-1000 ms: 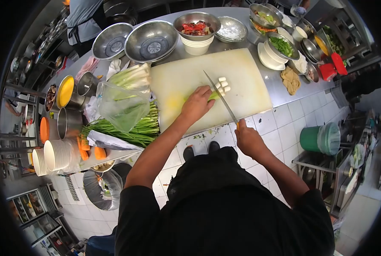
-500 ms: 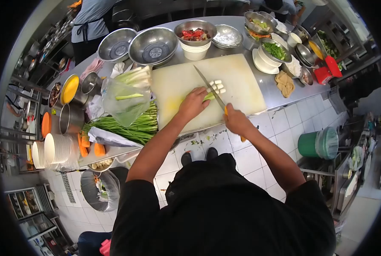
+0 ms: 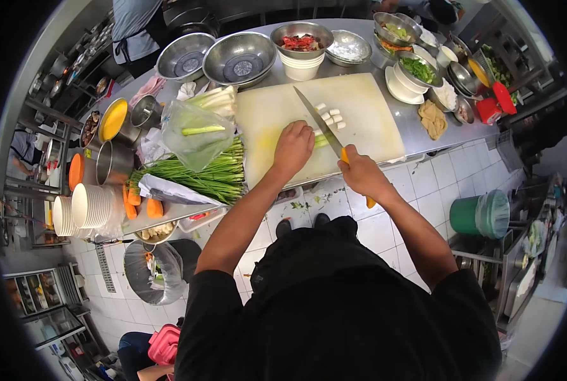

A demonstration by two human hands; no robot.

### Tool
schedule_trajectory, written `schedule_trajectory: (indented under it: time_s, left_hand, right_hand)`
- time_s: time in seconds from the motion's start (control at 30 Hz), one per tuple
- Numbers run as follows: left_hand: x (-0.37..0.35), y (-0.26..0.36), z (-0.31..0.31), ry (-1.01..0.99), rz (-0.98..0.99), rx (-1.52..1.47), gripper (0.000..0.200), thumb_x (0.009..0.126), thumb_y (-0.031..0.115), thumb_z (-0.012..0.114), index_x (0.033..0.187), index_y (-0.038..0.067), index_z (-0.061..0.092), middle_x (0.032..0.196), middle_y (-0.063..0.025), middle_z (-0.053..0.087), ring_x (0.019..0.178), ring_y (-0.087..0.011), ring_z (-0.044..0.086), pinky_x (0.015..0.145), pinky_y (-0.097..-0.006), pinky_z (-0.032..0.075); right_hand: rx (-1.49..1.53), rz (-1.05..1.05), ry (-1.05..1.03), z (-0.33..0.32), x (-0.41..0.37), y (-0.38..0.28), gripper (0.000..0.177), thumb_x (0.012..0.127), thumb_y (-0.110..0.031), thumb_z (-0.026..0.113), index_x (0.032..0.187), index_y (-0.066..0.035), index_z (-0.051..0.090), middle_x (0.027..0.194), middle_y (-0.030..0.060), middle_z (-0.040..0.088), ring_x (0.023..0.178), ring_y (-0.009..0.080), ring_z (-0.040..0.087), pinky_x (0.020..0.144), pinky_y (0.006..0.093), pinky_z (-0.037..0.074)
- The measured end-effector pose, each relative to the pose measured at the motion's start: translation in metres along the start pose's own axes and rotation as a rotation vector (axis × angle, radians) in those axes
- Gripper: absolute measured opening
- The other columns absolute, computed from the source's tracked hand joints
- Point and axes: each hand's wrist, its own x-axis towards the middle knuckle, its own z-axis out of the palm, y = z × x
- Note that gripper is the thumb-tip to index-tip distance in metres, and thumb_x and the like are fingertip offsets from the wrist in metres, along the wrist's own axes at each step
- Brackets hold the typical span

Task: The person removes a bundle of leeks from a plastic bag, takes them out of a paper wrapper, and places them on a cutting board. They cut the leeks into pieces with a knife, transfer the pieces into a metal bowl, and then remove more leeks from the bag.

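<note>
A long knife [image 3: 326, 127] with a yellow handle is gripped in my right hand [image 3: 362, 173], its blade slanting up and left over the white cutting board [image 3: 372, 120]. My left hand [image 3: 294, 147] rests on the board left of the blade, fingers curled at the end of a pale green stalk [image 3: 321, 140]; how firmly they hold it is hidden. Several short white cut pieces [image 3: 331, 117] lie just right of the blade. Left of the board are a bundle of thin green stalks [image 3: 213, 173] and thicker pale stalks [image 3: 216, 100] partly under a plastic bag [image 3: 194, 136].
Metal bowls [image 3: 239, 58] line the board's far side, one with red pieces [image 3: 300, 42]. Carrots [image 3: 154, 207] and stacked white bowls [image 3: 91, 206] stand left. A brown cloth [image 3: 432, 120] lies right. A lined bin [image 3: 153, 273] and a green bin [image 3: 474, 214] flank me; another person [image 3: 137, 32] stands beyond.
The view has shifted, moving the board slightly right and up. My left hand has drawn back from the blade along the stalk. A pink container and part of a person now show at the bottom left.
</note>
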Motion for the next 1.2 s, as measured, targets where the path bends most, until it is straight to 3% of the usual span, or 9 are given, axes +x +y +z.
schedule_trajectory:
  time_s: [0.17,0.4,0.5,0.6,0.63,0.77,0.9,1.03,1.2]
  left_hand:
    - [-0.005,-0.002,0.019,-0.013,-0.029,0.121,0.007,0.084,0.006,0.060,0.086,0.001,0.065,0.092,-0.0120,0.059,0.093,-0.0298,0.058,0.083,-0.0399,0.050]
    - [-0.008,-0.009,0.019,-0.056,0.091,0.185,0.012,0.080,0.008,0.059,0.090,0.002,0.064,0.093,-0.0100,0.059,0.095,-0.0263,0.058,0.085,-0.0362,0.049]
    - [-0.012,-0.003,0.015,-0.063,0.086,0.192,0.014,0.079,0.008,0.059,0.091,0.002,0.064,0.094,-0.0100,0.059,0.095,-0.0259,0.057,0.085,-0.0358,0.049]
    - [-0.006,-0.003,0.012,-0.071,0.072,0.178,0.016,0.078,0.006,0.061,0.092,0.001,0.064,0.095,-0.0107,0.060,0.095,-0.0271,0.058,0.086,-0.0371,0.048]
    - [-0.005,-0.004,0.013,-0.042,0.074,0.169,0.016,0.077,0.005,0.063,0.093,0.000,0.064,0.096,-0.0111,0.060,0.095,-0.0279,0.058,0.086,-0.0377,0.048]
    - [-0.003,0.002,-0.008,0.083,0.082,0.187,0.011,0.078,0.003,0.060,0.087,0.000,0.065,0.090,-0.0120,0.060,0.093,-0.0296,0.058,0.085,-0.0429,0.047]
    - [0.001,-0.014,-0.021,0.269,-0.134,0.030,0.005,0.084,0.004,0.063,0.083,0.001,0.066,0.091,-0.0134,0.064,0.093,-0.0326,0.059,0.083,-0.0438,0.046]
    - [0.004,-0.018,-0.010,0.191,-0.098,-0.019,0.007,0.087,0.007,0.063,0.084,0.002,0.066,0.092,-0.0123,0.062,0.094,-0.0319,0.058,0.082,-0.0436,0.046]
    - [-0.007,-0.011,0.014,0.017,-0.052,0.141,0.008,0.085,0.010,0.061,0.085,0.002,0.064,0.091,-0.0114,0.058,0.091,-0.0302,0.055,0.082,-0.0423,0.046]
  right_hand:
    - [-0.051,0.057,-0.043,0.014,0.003,-0.009,0.027,0.097,-0.017,0.053,0.108,0.004,0.042,0.085,0.0363,0.064,0.086,0.0543,0.064,0.081,0.0593,0.049]
    - [-0.030,0.022,-0.004,0.043,0.024,0.009,0.027,0.097,-0.019,0.052,0.108,0.003,0.041,0.085,0.0364,0.065,0.085,0.0549,0.064,0.080,0.0596,0.049]
    - [-0.083,-0.035,0.069,0.050,0.063,0.010,0.027,0.098,-0.019,0.051,0.111,0.002,0.039,0.081,0.0342,0.064,0.074,0.0502,0.065,0.068,0.0581,0.052]
    - [0.060,0.083,-0.125,0.012,0.071,-0.012,0.028,0.098,-0.019,0.050,0.111,0.002,0.041,0.081,0.0327,0.065,0.074,0.0484,0.067,0.068,0.0563,0.053]
    - [0.157,0.178,-0.234,-0.018,0.058,-0.037,0.029,0.098,-0.020,0.049,0.111,0.004,0.041,0.077,0.0269,0.065,0.059,0.0375,0.067,0.055,0.0482,0.054]
    - [0.141,0.232,-0.277,-0.041,0.024,-0.054,0.029,0.099,-0.022,0.050,0.110,0.003,0.041,0.076,0.0218,0.063,0.046,0.0296,0.061,0.040,0.0409,0.050]
    - [0.160,0.258,-0.292,-0.037,-0.008,-0.068,0.028,0.099,-0.018,0.047,0.109,0.008,0.041,0.074,0.0251,0.064,0.051,0.0317,0.065,0.048,0.0429,0.054]
    - [0.183,0.263,-0.249,-0.023,-0.018,-0.068,0.027,0.099,-0.018,0.049,0.105,0.007,0.041,0.070,0.0266,0.064,0.050,0.0348,0.064,0.051,0.0446,0.054]
    - [0.044,0.119,-0.072,0.022,-0.019,-0.037,0.026,0.098,-0.018,0.051,0.105,0.005,0.042,0.078,0.0339,0.064,0.070,0.0477,0.066,0.069,0.0559,0.053]
